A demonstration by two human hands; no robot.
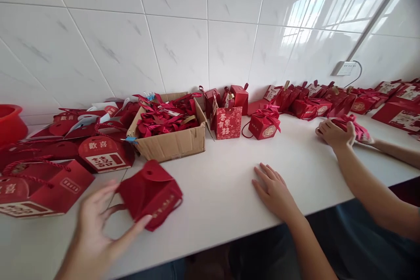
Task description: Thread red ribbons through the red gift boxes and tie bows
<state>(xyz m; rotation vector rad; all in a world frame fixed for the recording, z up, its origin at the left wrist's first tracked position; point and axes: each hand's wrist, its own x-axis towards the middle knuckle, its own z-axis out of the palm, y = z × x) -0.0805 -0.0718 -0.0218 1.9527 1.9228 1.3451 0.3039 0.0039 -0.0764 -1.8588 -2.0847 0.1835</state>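
Note:
My left hand [101, 223] is closed around a small red gift box [150, 192], thumb at its front lower edge and fingers at its left side. The box is tilted and slightly blurred, with gold print on one face and a thin cord at its right edge. My right hand [271, 190] lies flat on the white table [210, 210], fingers stretched out and holding nothing. Behind the held box stands an open cardboard box [170, 143] filled with red ribbons [164, 118]. A small red box tied with a ribbon bow [264, 124] stands beyond my right hand.
Several red boxes with rope handles [106, 153] crowd the left side. A red printed card [229, 123] stands by the cardboard box. At right, a co-worker's hands [334, 133] hold something pinkish-red. More red boxes [305, 107] line the tiled wall [177, 43].

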